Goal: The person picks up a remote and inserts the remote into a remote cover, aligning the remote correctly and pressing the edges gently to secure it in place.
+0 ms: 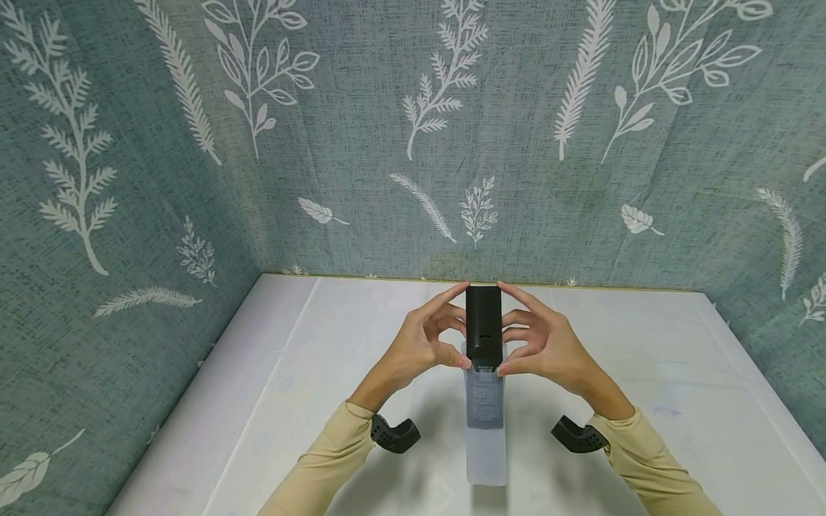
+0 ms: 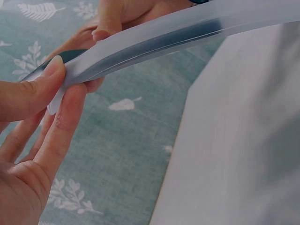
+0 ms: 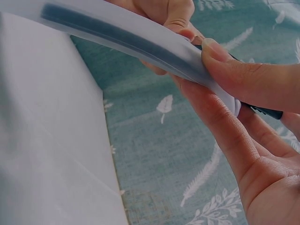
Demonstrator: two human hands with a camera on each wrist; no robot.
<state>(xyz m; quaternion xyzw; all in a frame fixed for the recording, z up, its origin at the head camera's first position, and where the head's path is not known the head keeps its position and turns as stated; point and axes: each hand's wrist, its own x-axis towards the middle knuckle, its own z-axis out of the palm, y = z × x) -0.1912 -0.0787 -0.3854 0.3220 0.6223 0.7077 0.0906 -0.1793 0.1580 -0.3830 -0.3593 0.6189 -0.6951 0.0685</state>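
Note:
A black remote control (image 1: 484, 322) with its back side up sits partly inside a long translucent sleeve (image 1: 486, 459). Its lower part, with small printed text, shows dimly through the plastic; the far part sticks out of the mouth. My left hand (image 1: 422, 344) pinches the left edge of the sleeve's mouth between thumb and fingers, index fingertip at the remote's far corner. Mirroring it, my right hand (image 1: 540, 347) pinches the right edge, its index fingertip at the other far corner. In both wrist views the sleeve (image 2: 262, 14) bows in a slight curve.
A white table (image 1: 361, 308) lies beneath the hands, the sleeve's shadow falling on it. Behind and to the left hangs teal cloth (image 1: 361, 143) with white leaf prints. Black wrist cameras (image 1: 395, 435) sit at both beige sleeve cuffs.

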